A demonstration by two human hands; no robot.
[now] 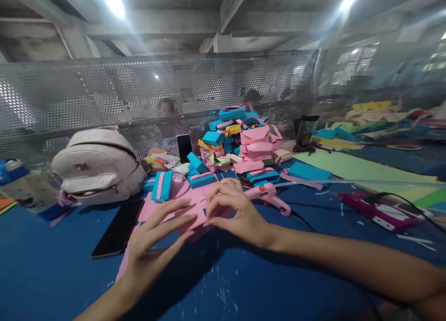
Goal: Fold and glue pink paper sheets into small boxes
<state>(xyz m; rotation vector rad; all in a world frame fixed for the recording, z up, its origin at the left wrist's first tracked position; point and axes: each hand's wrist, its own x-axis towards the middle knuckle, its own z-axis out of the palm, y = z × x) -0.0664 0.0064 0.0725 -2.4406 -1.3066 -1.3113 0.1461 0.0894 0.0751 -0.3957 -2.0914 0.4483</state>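
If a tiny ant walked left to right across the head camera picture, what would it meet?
White-and-blue drinking bottle → rounded off-white backpack → folded pink paper → pink glue gun → see-through bottle with a dark lid → purple rectangular box.

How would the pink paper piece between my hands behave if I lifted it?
The pink paper piece would probably feel light, since it looks like thin sheet. Its folded edges suggest some stiffness, though its thin sides could dent if squeezed.
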